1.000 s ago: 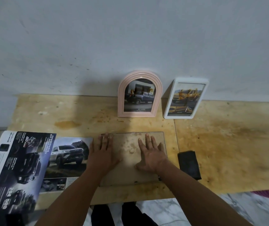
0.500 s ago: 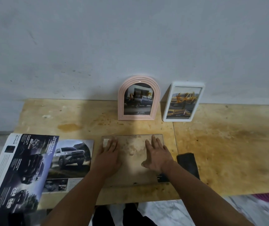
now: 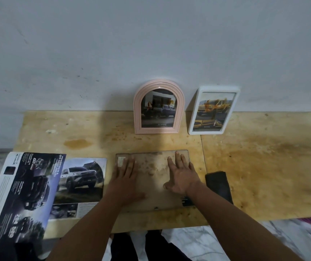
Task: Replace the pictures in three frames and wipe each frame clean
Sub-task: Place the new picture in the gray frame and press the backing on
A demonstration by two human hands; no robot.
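Note:
A rectangular frame (image 3: 152,166) lies face down on the wooden table (image 3: 264,166), its stained brown backing board up. My left hand (image 3: 125,178) presses flat on the board's left part and my right hand (image 3: 182,176) presses flat on its right part, fingers straight. A pink arched frame (image 3: 159,107) with a car picture leans on the wall behind. To its right leans a white rectangular frame (image 3: 214,110) with a yellow car picture. A dark cloth (image 3: 218,186) lies just right of my right wrist.
An open car brochure (image 3: 43,191) lies on the table's left part and overhangs the front-left edge. Small black clips (image 3: 185,201) show at the backing board's near edge. The grey wall runs along the table's far side. Marble floor shows below the front edge.
Both hands stay flat on the backing board and have slid slightly outward and forward. The camera has tilted, so the scene sits lower in view.

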